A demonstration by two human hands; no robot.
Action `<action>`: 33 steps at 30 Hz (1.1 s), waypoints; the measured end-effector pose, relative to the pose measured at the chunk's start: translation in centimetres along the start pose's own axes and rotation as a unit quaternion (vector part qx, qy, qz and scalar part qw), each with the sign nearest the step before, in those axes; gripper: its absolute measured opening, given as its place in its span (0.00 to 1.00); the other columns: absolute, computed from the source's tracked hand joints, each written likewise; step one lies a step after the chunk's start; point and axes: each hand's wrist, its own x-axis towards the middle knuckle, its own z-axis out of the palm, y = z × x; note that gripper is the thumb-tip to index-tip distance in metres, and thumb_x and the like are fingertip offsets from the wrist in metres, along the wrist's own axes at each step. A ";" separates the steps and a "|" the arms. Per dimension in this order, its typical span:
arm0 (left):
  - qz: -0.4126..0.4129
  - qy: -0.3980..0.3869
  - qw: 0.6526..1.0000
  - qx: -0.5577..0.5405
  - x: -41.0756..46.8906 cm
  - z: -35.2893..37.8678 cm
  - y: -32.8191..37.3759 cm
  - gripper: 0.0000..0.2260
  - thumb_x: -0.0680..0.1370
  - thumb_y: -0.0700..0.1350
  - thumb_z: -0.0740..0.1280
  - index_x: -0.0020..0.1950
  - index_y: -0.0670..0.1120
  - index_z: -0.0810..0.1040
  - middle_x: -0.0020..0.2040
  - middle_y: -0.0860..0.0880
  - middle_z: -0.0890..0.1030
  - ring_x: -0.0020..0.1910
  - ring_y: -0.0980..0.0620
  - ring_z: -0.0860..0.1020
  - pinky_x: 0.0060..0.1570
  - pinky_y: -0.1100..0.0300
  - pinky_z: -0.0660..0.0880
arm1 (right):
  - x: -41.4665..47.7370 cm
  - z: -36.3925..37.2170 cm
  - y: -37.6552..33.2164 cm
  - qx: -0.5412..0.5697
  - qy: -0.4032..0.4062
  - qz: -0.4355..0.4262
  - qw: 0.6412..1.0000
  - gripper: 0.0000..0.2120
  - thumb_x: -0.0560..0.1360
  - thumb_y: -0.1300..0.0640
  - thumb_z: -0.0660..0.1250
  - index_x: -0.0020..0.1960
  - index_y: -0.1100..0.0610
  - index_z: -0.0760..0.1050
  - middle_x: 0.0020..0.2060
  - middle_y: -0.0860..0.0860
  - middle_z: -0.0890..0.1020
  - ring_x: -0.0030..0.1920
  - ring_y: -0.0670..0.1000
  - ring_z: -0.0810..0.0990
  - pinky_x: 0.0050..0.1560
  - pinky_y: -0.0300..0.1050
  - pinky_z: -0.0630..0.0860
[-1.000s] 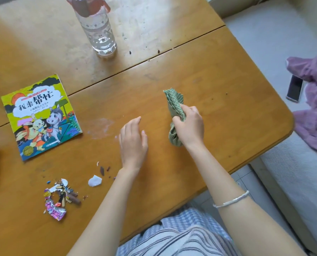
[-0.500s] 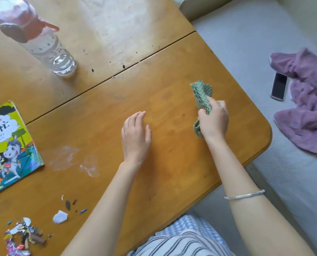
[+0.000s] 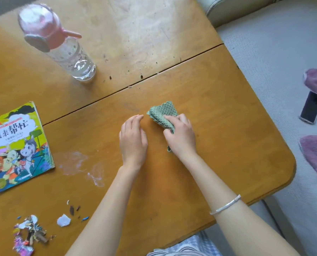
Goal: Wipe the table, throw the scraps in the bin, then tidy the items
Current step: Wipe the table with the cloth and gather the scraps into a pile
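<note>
My right hand [image 3: 180, 137] presses a folded green cloth [image 3: 161, 112] flat on the wooden table [image 3: 227, 145], gripping it. My left hand [image 3: 132, 141] rests palm down just left of the cloth, fingers apart, holding nothing. A pile of scraps [image 3: 29, 235] of torn paper and foil lies near the front left edge, with a white paper bit [image 3: 63, 220] and small dark crumbs beside it. A whitish smear [image 3: 80, 166] marks the wood left of my left arm. Dark specks [image 3: 141, 76] sit along the table seam.
A picture book [image 3: 18, 146] lies at the left. A clear water bottle with a pink lid [image 3: 61, 47] stands at the back left. Beyond the table's right edge, a phone [image 3: 311, 109] and purple cloth [image 3: 316, 154] lie on a grey sofa.
My right hand has slid the green cloth leftward across the table, close to my left hand. The left hand has stayed in place. The camera view has shifted.
</note>
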 end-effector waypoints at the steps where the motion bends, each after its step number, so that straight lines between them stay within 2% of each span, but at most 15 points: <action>1: -0.019 0.014 1.000 -0.006 0.3 -0.3 -0.4 0.18 0.74 0.36 0.56 0.62 0.41 0.73 0.60 0.43 0.76 0.60 0.42 0.73 0.59 0.53 0.67 | 0.0 0.8 -0.8 -0.006 -0.034 -0.028 0.999 0.21 0.72 0.63 0.60 0.64 0.53 0.72 0.53 0.55 0.74 0.57 0.56 0.70 0.55 0.39 0.63; 3: -0.057 0.041 0.997 -0.020 0.8 -0.9 -1.1 0.18 0.74 0.37 0.54 0.62 0.40 0.72 0.60 0.43 0.76 0.59 0.42 0.73 0.59 0.56 0.65 | 0.1 1.9 -2.2 -0.004 -0.094 -0.065 0.993 0.21 0.72 0.63 0.61 0.64 0.52 0.72 0.53 0.55 0.74 0.56 0.56 0.70 0.54 0.40 0.63; 5: -0.076 0.062 0.995 -0.021 1.5 -1.5 -1.7 0.19 0.74 0.38 0.54 0.63 0.40 0.71 0.60 0.42 0.76 0.59 0.41 0.73 0.59 0.57 0.64 | 0.6 2.1 -3.2 0.019 -0.101 -0.069 0.992 0.21 0.72 0.63 0.60 0.64 0.52 0.73 0.51 0.55 0.74 0.55 0.56 0.71 0.54 0.41 0.65; 8: -0.078 0.068 0.995 -0.010 2.6 -1.9 -2.1 0.17 0.76 0.38 0.56 0.63 0.40 0.71 0.60 0.41 0.76 0.58 0.41 0.73 0.59 0.57 0.65 | 2.4 0.8 -4.0 0.053 -0.019 -0.047 0.997 0.21 0.72 0.64 0.60 0.63 0.52 0.74 0.49 0.53 0.75 0.55 0.56 0.72 0.53 0.39 0.65; 10: -0.073 0.062 0.995 -0.015 3.4 -1.7 -1.9 0.16 0.76 0.38 0.57 0.63 0.40 0.72 0.60 0.41 0.77 0.58 0.42 0.73 0.59 0.56 0.66 | 4.0 -0.8 -4.2 0.057 0.039 -0.024 0.997 0.22 0.72 0.65 0.59 0.64 0.52 0.73 0.46 0.50 0.71 0.55 0.55 0.72 0.54 0.40 0.66; 13: -0.056 0.050 0.997 -0.017 4.8 -1.1 -1.3 0.17 0.76 0.42 0.53 0.61 0.41 0.73 0.59 0.42 0.77 0.58 0.43 0.74 0.59 0.57 0.67 | 7.0 -3.0 -4.3 0.051 0.101 0.011 0.994 0.22 0.73 0.65 0.58 0.65 0.51 0.72 0.49 0.52 0.72 0.56 0.55 0.71 0.57 0.42 0.66; 16: -0.043 0.043 0.998 -0.024 6.3 -0.5 -0.8 0.16 0.75 0.41 0.55 0.60 0.41 0.74 0.58 0.44 0.78 0.57 0.44 0.74 0.57 0.57 0.67 | 10.0 -4.2 -4.1 0.044 0.130 0.044 0.990 0.22 0.73 0.64 0.57 0.66 0.52 0.71 0.56 0.55 0.73 0.59 0.57 0.71 0.58 0.44 0.67; 23: -0.029 0.050 0.998 -0.037 9.7 0.4 -0.3 0.18 0.74 0.44 0.53 0.59 0.43 0.75 0.56 0.45 0.79 0.56 0.46 0.75 0.56 0.58 0.68 | 15.2 -5.0 -4.6 0.031 0.157 0.059 0.985 0.23 0.73 0.64 0.56 0.66 0.52 0.70 0.59 0.56 0.73 0.61 0.57 0.70 0.60 0.47 0.68; 29: -0.040 0.083 0.994 -0.057 12.5 0.8 -1.3 0.15 0.75 0.41 0.55 0.58 0.41 0.75 0.55 0.44 0.79 0.54 0.45 0.75 0.55 0.61 0.66 | 18.4 -4.3 -5.0 0.003 0.136 0.052 0.989 0.22 0.74 0.63 0.57 0.67 0.52 0.69 0.60 0.55 0.72 0.62 0.56 0.69 0.60 0.46 0.68; 33: -0.069 0.113 0.989 -0.072 13.2 0.2 -2.7 0.14 0.75 0.37 0.58 0.58 0.41 0.76 0.55 0.43 0.79 0.54 0.53 0.69 0.55 0.62 0.65 | 19.2 -2.6 -6.3 -0.029 0.071 0.000 0.997 0.21 0.73 0.62 0.58 0.65 0.52 0.71 0.58 0.55 0.72 0.60 0.56 0.70 0.58 0.45 0.68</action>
